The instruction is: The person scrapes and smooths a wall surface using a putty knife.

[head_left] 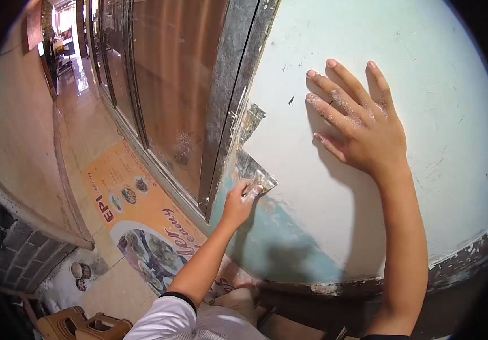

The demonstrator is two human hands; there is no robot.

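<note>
My left hand (243,198) is closed round a flat metal scraper (266,181), its blade against the wall near the door frame. White dust coats the fingertips. Pale paint covers most of the wall (295,147), while a bluish-green patch (289,243) shows below the scraper. Higher up and to the right, my right hand (360,122) lies against the pale paint with its fingers spread, white powder on the fingers and knuckles. A rough dark patch (252,122) is exposed at the wall's left edge, above the scraper.
A dark-framed glass door (170,73) stands left of the wall. On the tiled floor lies an orange printed banner (136,192). Brown plastic stools (80,326) are at the lower left, near grey bricks (26,249). A dark ledge (334,288) runs under the wall.
</note>
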